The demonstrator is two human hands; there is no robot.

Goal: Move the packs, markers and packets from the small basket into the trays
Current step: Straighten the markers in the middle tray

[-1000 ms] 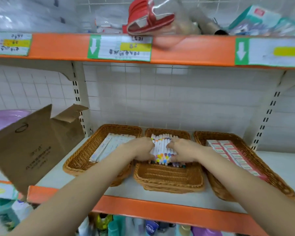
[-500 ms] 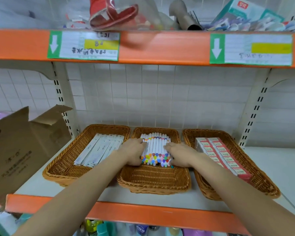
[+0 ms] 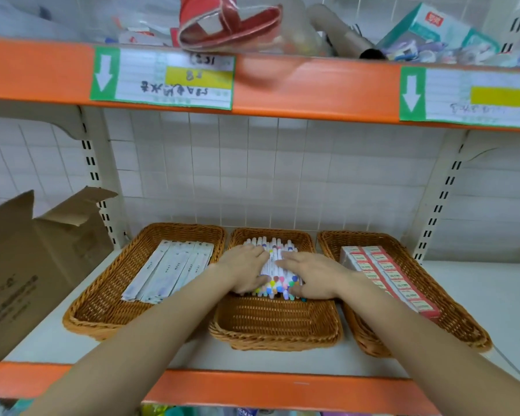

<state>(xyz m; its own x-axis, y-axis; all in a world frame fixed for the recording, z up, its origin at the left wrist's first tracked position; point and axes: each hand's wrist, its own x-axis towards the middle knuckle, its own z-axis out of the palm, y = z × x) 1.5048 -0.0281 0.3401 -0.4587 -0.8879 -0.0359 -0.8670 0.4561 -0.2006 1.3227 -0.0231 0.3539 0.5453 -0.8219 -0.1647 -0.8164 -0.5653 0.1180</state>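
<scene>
Three brown woven wicker trays sit side by side on the white shelf board (image 3: 478, 298). The left tray (image 3: 108, 307) holds flat white paper packets (image 3: 168, 271), roughly five, their print too small to read. The middle tray (image 3: 275, 324) holds a pile of white markers with coloured caps (image 3: 275, 265), too many and too covered to count. The right tray (image 3: 451, 316) holds two rows of red-and-white packs (image 3: 388, 274) with unreadable labels.

The left hand (image 3: 245, 270) and right hand (image 3: 312, 276) both lie flat on the markers, fingers straight and close together, pressing the pile from either side.

On the orange upper shelf edge (image 3: 312, 88) hang two price tags with green bands and white down arrows. The left tag (image 3: 162, 78) shows a handwritten "8" on yellow; the right tag's (image 3: 469, 97) writing is unreadable. A brown cardboard box (image 3: 27, 265) stands at far left.
</scene>
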